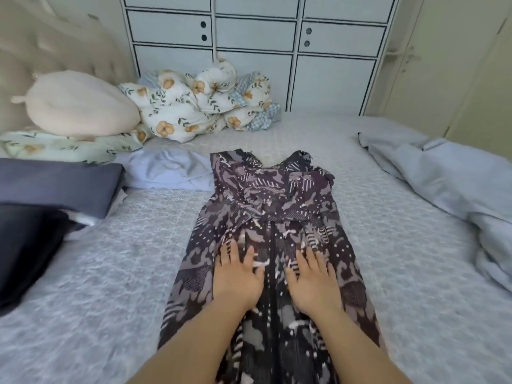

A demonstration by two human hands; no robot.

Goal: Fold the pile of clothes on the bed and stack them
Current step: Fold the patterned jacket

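Left hand (235, 275), right hand (311, 278): flat, fingers spread.

The bed (116, 273) wears a pale textured cover. A patterned dress (277, 206) lies flat at its centre. At 9 o'clock sit folded clothes (55, 187); at 11 o'clock a white garment (166, 170), pillow (80, 103) and floral duvet (194, 106); at 3 o'clock a pale-blue sheet (443, 176).
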